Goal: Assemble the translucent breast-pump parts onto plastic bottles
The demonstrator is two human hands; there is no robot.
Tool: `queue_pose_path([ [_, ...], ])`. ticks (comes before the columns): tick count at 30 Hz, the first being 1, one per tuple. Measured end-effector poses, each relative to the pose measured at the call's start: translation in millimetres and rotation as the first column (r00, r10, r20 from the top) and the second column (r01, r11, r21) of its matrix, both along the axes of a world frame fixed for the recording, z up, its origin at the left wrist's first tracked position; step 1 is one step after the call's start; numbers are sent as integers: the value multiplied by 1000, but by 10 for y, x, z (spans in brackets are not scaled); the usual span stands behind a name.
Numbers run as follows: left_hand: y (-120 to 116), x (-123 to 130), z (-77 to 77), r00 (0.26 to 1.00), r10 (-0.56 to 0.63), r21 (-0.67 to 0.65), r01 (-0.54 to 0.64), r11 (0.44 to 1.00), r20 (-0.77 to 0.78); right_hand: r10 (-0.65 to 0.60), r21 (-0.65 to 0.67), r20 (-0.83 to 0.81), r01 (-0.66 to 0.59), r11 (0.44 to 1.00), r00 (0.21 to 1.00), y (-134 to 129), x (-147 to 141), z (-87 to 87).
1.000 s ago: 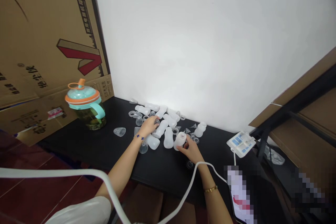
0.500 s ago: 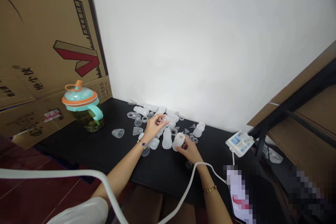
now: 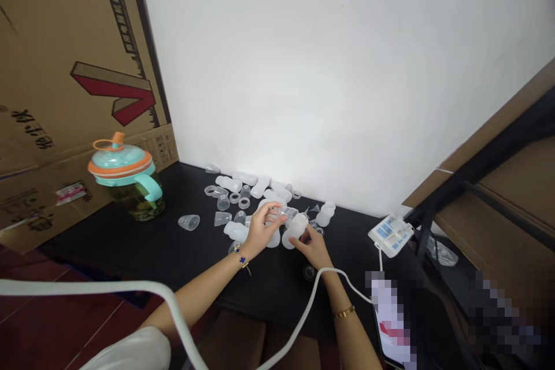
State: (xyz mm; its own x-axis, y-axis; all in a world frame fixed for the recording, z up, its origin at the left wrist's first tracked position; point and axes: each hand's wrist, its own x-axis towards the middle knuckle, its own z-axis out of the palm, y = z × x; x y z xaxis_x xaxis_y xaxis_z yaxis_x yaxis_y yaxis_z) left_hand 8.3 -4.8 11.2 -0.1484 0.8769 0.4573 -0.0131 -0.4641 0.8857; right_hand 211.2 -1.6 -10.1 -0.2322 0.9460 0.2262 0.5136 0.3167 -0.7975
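My left hand (image 3: 263,228) holds a clear plastic cap (image 3: 288,214) between thumb and fingers, close beside the top of a white bottle. That white bottle (image 3: 295,230) is in my right hand (image 3: 313,243), whose fingers grip its right side and lower part. Around and behind my hands, several white bottles, clear caps and rings lie loose on the black table. Among them are a bottle (image 3: 236,231) near my left wrist, a bottle (image 3: 325,214) to the right and a clear cap (image 3: 189,222) at the left.
A lidded jug (image 3: 125,176) with dark contents stands at the left before a large cardboard box (image 3: 65,29). To the right are a white power strip (image 3: 391,235) and a phone (image 3: 392,324). A white cable (image 3: 310,312) curves across the front, near my right wrist.
My left hand has moved right and down, bringing the clear cap close to the bottle in my right hand. The view has shifted slightly.
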Motion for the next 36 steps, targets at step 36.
queue_pose_path([
  [36, 303, -107, 20, 712, -103, -382, 486, 786, 694, -246, -256, -596, 109, 961, 765, 70, 42, -30],
])
